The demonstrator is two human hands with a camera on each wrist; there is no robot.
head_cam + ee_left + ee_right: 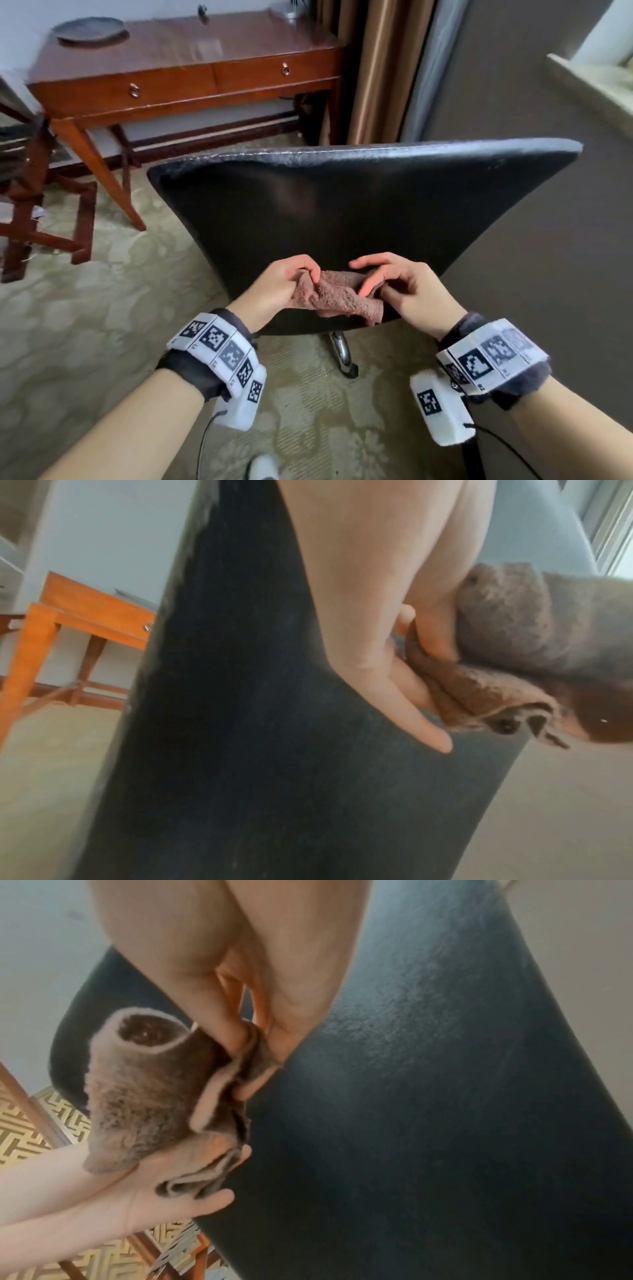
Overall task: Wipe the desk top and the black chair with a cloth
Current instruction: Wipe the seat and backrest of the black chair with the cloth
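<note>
A brown fuzzy cloth [337,296] hangs bunched between my two hands, in front of the back of the black chair [359,205]. My left hand [291,281] pinches the cloth's left end with thumb and curled fingers. My right hand [387,284] grips its right end; the index finger sticks out over the top. In the left wrist view the cloth [514,647] folds over my fingers [421,731] against the chair [274,750]. The right wrist view shows the cloth [150,1096] pinched by my right fingers [240,1034]. The wooden desk [191,65] stands at the back left.
A dark plate [89,31] lies on the desk's left end and a lamp base [291,12] at its right. A wooden luggage rack [37,212] stands at left. Brown curtains [373,68] hang behind the chair. The chair's chrome base [340,353] rests on patterned carpet.
</note>
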